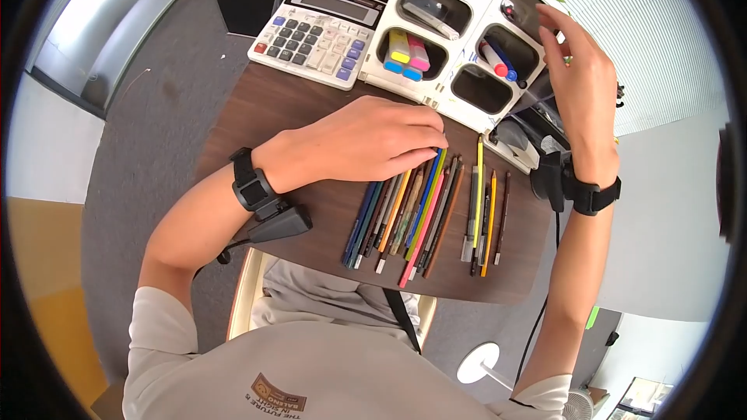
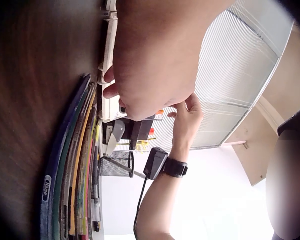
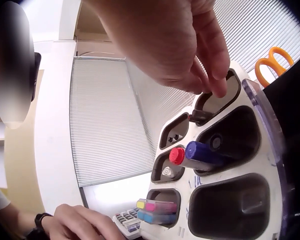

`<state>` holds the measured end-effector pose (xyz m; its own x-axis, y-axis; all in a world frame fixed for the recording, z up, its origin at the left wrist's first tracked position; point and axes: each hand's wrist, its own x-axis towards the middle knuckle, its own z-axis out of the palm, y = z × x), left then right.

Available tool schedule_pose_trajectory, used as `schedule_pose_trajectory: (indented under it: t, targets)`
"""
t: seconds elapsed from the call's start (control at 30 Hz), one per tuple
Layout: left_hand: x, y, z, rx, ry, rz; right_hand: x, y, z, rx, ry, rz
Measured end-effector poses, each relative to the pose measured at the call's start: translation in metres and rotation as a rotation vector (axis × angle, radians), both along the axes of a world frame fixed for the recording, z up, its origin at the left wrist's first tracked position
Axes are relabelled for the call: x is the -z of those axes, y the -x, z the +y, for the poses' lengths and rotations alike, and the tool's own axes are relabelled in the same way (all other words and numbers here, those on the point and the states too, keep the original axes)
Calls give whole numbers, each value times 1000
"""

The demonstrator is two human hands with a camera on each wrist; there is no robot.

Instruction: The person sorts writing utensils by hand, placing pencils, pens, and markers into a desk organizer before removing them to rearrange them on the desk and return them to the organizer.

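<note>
My left hand (image 1: 362,140) lies low over the table by the far ends of a row of colored pencils (image 1: 412,222); its fingers bend downward and no held thing shows. My right hand (image 1: 583,74) is raised at the white desk organizer (image 1: 447,89). In the right wrist view its fingertips (image 3: 219,87) reach the mouth of an upper compartment, close to a dark, round-ended item (image 3: 202,117) inside. Thumb and fingers stand apart in the head view. Red and blue capped markers (image 3: 190,152) stand in the neighboring compartment, and several highlighters (image 1: 407,54) fill another.
A large calculator (image 1: 319,35) leans left of the organizer. Right of the main pencil row lie a few more pencils (image 1: 489,222). A stapler (image 1: 513,144) sits beside the organizer's right side. Orange-handled scissors (image 3: 272,65) and a mesh holder (image 2: 117,164) stand farther off.
</note>
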<state>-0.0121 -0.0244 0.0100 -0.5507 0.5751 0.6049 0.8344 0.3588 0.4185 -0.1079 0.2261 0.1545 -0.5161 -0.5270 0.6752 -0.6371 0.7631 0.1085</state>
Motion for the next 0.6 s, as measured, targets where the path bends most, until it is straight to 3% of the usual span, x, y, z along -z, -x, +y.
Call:
schedule_pose_trajectory:
  t: [0.27, 0.43, 0.6]
  targets:
    - [1, 0, 0, -27, 26, -7, -5, -65, -17, -103, 23, -177]
    - [4, 4, -1, -84, 30, 36, 23, -103, -6, -498, -359, -252]
    - [8, 3, -1, -96, 35, -14, 72, -133, 5, -612, -584, -400]
